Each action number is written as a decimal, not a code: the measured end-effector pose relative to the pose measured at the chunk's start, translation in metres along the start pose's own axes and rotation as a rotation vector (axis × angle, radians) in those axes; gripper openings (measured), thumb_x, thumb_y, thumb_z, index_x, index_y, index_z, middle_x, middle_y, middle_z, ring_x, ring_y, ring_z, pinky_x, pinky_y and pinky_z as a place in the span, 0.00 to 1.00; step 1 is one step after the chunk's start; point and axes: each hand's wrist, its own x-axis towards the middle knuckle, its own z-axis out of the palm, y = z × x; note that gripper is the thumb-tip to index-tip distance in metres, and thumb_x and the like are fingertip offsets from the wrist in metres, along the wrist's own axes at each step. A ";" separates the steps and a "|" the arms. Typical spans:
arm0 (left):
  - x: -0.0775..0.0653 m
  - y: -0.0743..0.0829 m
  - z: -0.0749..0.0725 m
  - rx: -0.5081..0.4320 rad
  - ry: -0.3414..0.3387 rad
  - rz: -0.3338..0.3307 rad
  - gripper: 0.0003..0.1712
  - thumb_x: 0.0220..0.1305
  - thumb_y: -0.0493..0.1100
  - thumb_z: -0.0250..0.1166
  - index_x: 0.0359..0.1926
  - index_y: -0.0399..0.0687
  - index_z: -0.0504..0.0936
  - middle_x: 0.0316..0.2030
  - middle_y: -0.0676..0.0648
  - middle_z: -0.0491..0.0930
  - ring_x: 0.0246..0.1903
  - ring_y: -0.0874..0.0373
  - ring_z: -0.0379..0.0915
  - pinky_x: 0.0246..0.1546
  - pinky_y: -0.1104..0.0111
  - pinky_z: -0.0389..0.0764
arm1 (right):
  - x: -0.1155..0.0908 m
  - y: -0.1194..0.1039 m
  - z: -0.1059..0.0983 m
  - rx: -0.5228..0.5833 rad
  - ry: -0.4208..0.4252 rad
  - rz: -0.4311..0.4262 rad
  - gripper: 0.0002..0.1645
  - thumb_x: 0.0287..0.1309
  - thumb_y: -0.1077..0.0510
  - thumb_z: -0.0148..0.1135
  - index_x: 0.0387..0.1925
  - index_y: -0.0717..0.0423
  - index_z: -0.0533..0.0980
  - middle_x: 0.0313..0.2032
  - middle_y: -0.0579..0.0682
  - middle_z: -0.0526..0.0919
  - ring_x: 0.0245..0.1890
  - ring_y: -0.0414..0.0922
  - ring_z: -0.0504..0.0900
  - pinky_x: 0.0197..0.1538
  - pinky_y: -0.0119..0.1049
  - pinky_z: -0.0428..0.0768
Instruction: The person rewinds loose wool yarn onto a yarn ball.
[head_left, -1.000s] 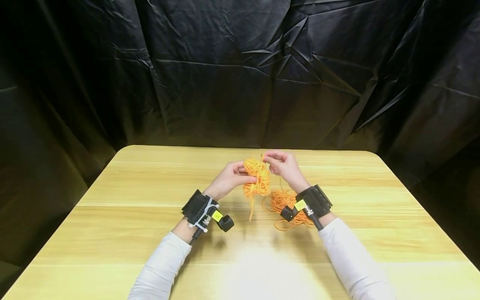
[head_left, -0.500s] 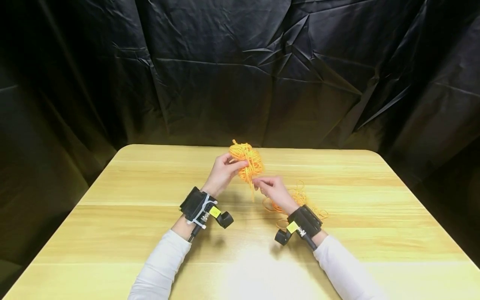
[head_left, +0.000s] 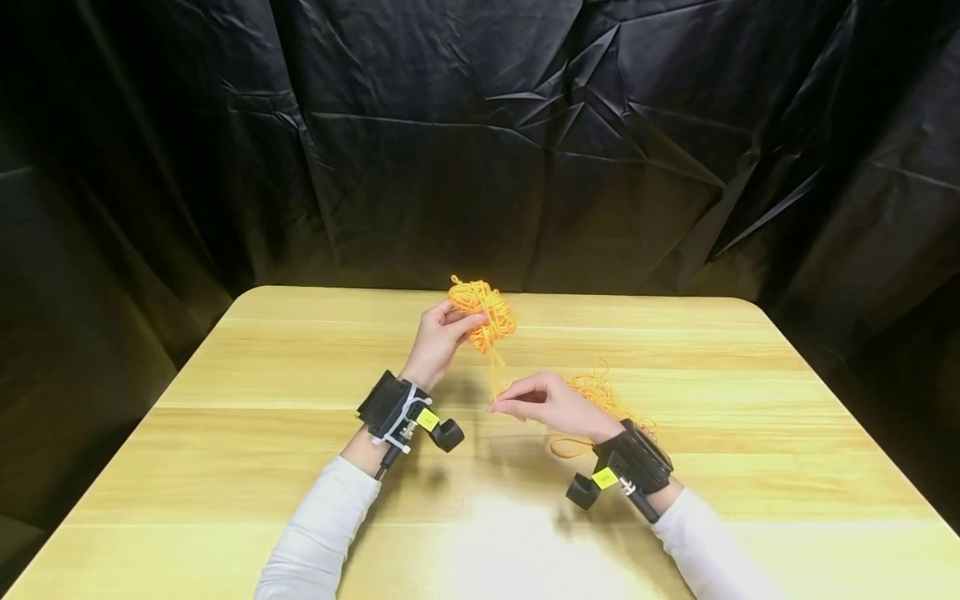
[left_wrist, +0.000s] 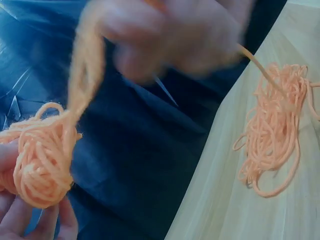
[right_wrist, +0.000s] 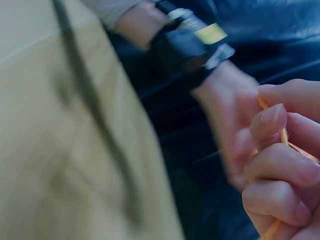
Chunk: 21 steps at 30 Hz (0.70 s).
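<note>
My left hand (head_left: 437,340) holds a wound bundle of orange yarn (head_left: 491,307) above the far part of the table, thumb in front and fingers behind. From the bundle's lower end a yarn strand (head_left: 493,375) runs down to my right hand (head_left: 551,407), which pinches it between thumb and fingertips. In the left wrist view the bundle (left_wrist: 42,160) shows a small loop on top, and the right hand (left_wrist: 175,37) is blurred. The right wrist view shows the yarn (right_wrist: 284,136) passing between the curled right fingers.
A loose tangle of orange yarn (head_left: 600,392) lies on the wooden table (head_left: 300,367) behind the right hand, partly hidden by it. One line from this tangle (left_wrist: 275,125) leads up to the right hand. A black curtain (head_left: 420,167) hangs beyond the table.
The left hand has carried the bundle left and farther away. The right hand has come down from the bundle's top to below it, drawing the strand out toward the person.
</note>
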 end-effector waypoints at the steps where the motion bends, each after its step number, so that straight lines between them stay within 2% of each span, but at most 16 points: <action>1: 0.000 0.000 0.000 0.008 0.006 -0.007 0.19 0.55 0.27 0.58 0.50 0.28 0.70 0.31 0.53 0.80 0.32 0.63 0.77 0.36 0.73 0.78 | -0.001 -0.004 -0.002 -0.004 -0.002 -0.004 0.12 0.56 0.59 0.57 0.38 0.62 0.80 0.29 0.45 0.80 0.24 0.36 0.68 0.25 0.25 0.66; 5: -0.001 -0.002 -0.001 0.026 0.026 -0.047 0.20 0.55 0.28 0.58 0.51 0.31 0.70 0.34 0.49 0.80 0.33 0.62 0.78 0.36 0.71 0.78 | -0.002 -0.021 -0.010 -0.077 -0.029 -0.044 0.10 0.55 0.57 0.59 0.37 0.56 0.81 0.30 0.45 0.83 0.23 0.40 0.71 0.24 0.26 0.67; 8: -0.001 -0.003 0.000 0.062 0.026 -0.067 0.21 0.55 0.29 0.59 0.51 0.33 0.70 0.38 0.44 0.78 0.33 0.61 0.78 0.36 0.70 0.79 | -0.001 -0.033 -0.015 -0.181 -0.040 -0.120 0.09 0.54 0.57 0.59 0.36 0.55 0.81 0.28 0.44 0.82 0.21 0.39 0.71 0.22 0.26 0.67; 12: -0.001 -0.005 0.001 0.145 -0.008 -0.088 0.25 0.54 0.31 0.61 0.55 0.40 0.67 0.44 0.37 0.76 0.33 0.60 0.77 0.35 0.69 0.79 | 0.003 -0.048 -0.021 -0.266 0.019 -0.208 0.09 0.54 0.59 0.59 0.35 0.58 0.81 0.26 0.44 0.81 0.20 0.37 0.71 0.22 0.27 0.68; 16: -0.002 -0.005 0.001 0.198 -0.080 -0.105 0.28 0.54 0.31 0.61 0.56 0.45 0.65 0.45 0.36 0.74 0.34 0.58 0.76 0.33 0.68 0.79 | 0.010 -0.054 -0.032 -0.286 0.125 -0.224 0.08 0.52 0.62 0.60 0.34 0.61 0.80 0.20 0.45 0.78 0.15 0.38 0.66 0.17 0.28 0.63; 19: -0.003 -0.006 0.001 0.233 -0.173 -0.111 0.25 0.55 0.31 0.61 0.55 0.42 0.66 0.45 0.37 0.74 0.37 0.56 0.76 0.35 0.66 0.79 | 0.016 -0.052 -0.040 -0.283 0.215 -0.183 0.07 0.52 0.63 0.60 0.32 0.61 0.81 0.17 0.46 0.75 0.12 0.39 0.61 0.15 0.29 0.56; 21: -0.004 -0.007 0.000 0.265 -0.238 -0.114 0.24 0.55 0.32 0.60 0.53 0.40 0.67 0.46 0.38 0.74 0.40 0.56 0.75 0.37 0.65 0.79 | 0.019 -0.051 -0.044 -0.261 0.266 -0.142 0.07 0.52 0.63 0.60 0.33 0.61 0.80 0.17 0.50 0.75 0.11 0.41 0.60 0.15 0.29 0.57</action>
